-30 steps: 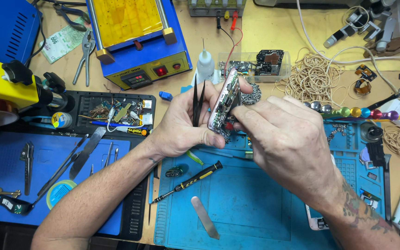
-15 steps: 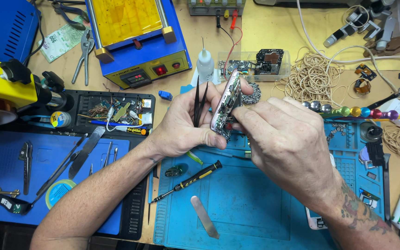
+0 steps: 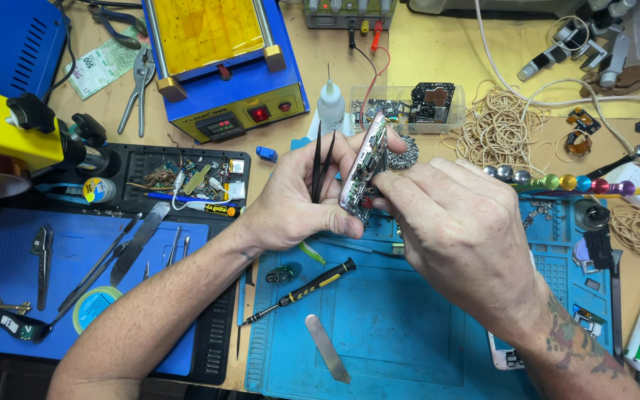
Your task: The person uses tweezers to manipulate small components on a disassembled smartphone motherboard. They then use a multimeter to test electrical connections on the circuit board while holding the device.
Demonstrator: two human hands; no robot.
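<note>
Below, blue mat (image 3: 424,333), cluttered bench (image 3: 438,52).

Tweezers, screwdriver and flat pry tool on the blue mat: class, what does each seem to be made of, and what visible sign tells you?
Tweezers, gripped in the left hand: probably metal with a matte black coating; thin, stiff, pointed tips.
Screwdriver: dark metal shaft, with a black and yellow handle that looks like plastic or rubber.
Flat pry tool: likely bare steel; grey, dull sheen, very thin.
Blue mat: seemingly silicone or rubber; matte, with moulded ridges.
</note>
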